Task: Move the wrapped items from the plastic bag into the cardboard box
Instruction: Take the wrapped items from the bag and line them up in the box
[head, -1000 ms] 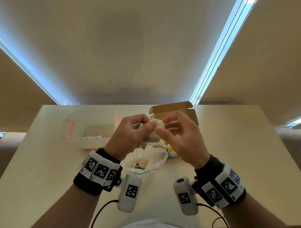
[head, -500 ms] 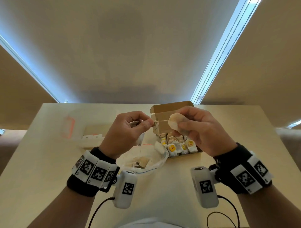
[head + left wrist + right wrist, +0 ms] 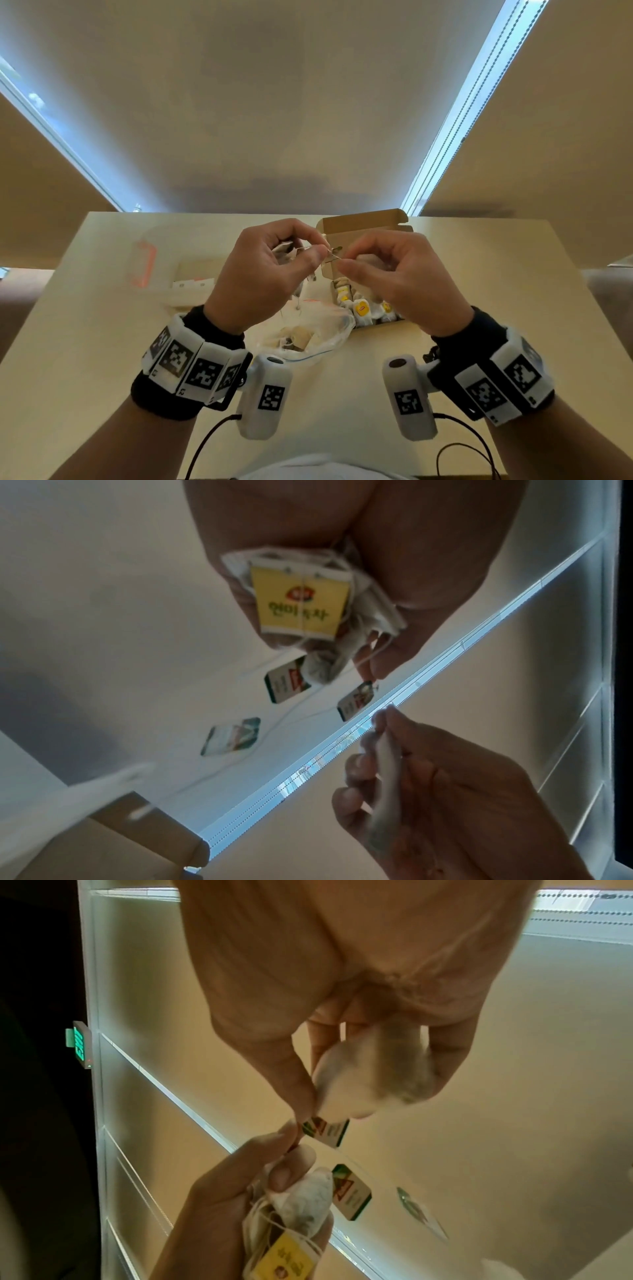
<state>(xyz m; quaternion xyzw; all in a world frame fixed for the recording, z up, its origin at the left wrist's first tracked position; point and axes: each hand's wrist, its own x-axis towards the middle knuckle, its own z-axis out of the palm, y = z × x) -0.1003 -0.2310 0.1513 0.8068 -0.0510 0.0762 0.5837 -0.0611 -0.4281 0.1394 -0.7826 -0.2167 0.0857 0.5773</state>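
Above the pale table [image 3: 102, 342], we held both hands up between the plastic bag [image 3: 329, 329] and the cardboard box [image 3: 363, 233], apparently to untangle strings before packing. Our left hand [image 3: 263, 277] curled round a small bundle of tea bags [image 3: 308, 601], one yellow tag facing the left wrist camera, its thumb and forefinger nipping a string; how many bags the bundle held we could not tell. Our right hand [image 3: 404, 284] cupped a single white tea bag [image 3: 373, 1077] in its curled fingers, thumb and forefinger pinching at its green tag [image 3: 327, 1130] right where the two hands met. We counted three green tags dangling on threads in the left wrist view. We judged the hands were raised to let the strings hang free and separate. The bag lay open on the table just below the hands, a few wrapped items visible inside it; the box stood behind it, lid up, already holding rows of yellow-tagged packets [image 3: 363, 308], too crowded to count
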